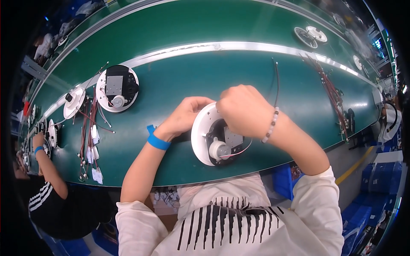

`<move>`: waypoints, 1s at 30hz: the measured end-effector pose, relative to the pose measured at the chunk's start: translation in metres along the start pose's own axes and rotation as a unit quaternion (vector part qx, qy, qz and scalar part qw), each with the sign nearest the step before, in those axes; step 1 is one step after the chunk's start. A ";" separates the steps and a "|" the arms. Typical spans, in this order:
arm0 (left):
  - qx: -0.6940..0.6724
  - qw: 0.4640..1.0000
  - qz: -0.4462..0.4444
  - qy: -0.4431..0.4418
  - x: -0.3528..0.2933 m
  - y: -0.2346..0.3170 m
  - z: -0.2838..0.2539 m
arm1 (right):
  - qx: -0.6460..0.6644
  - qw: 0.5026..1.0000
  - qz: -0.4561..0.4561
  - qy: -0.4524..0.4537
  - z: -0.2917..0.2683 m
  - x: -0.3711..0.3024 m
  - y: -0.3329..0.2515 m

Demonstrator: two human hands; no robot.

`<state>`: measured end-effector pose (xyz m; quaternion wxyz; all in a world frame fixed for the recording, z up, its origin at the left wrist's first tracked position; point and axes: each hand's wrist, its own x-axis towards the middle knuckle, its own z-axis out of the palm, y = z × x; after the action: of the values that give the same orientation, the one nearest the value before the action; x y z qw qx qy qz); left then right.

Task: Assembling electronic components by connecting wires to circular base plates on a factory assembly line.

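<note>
A white round housing with a black inner base, a metal plate and a small round motor is tilted up near the table's front edge. My left hand grips its far rim, thumb and fingers partly hidden behind it. Over the housing's upper right side, my right hand is closed, knuckles up. Its fingertips and whatever they hold are hidden. A thin red and white wire runs from the motor toward the right. Beyond my right wrist lies a dark cable with a small white connector.
Another round housing lies to the left, beside bundled wires with white tags and a white disc. More wires lie at right. White rings sit beyond the rail. A co-worker's arm is at far left.
</note>
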<state>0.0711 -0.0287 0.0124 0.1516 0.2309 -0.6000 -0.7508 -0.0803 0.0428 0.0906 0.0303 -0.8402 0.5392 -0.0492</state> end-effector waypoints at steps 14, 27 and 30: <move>0.090 0.989 -0.071 0.090 -0.012 0.014 -0.021 | 0.678 0.715 0.165 -0.043 0.066 -0.011 0.032; 0.043 0.943 0.082 0.320 -0.010 0.011 -0.050 | 0.691 0.710 0.123 -0.056 0.057 -0.004 0.026; 0.055 0.920 0.129 0.366 -0.013 0.006 -0.049 | 0.647 0.751 0.096 -0.094 0.059 0.006 0.026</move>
<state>0.1082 -0.0645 0.0120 0.4433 0.4178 -0.5680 -0.5534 -0.0943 0.0266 0.0296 0.6214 -0.5645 0.4506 -0.3036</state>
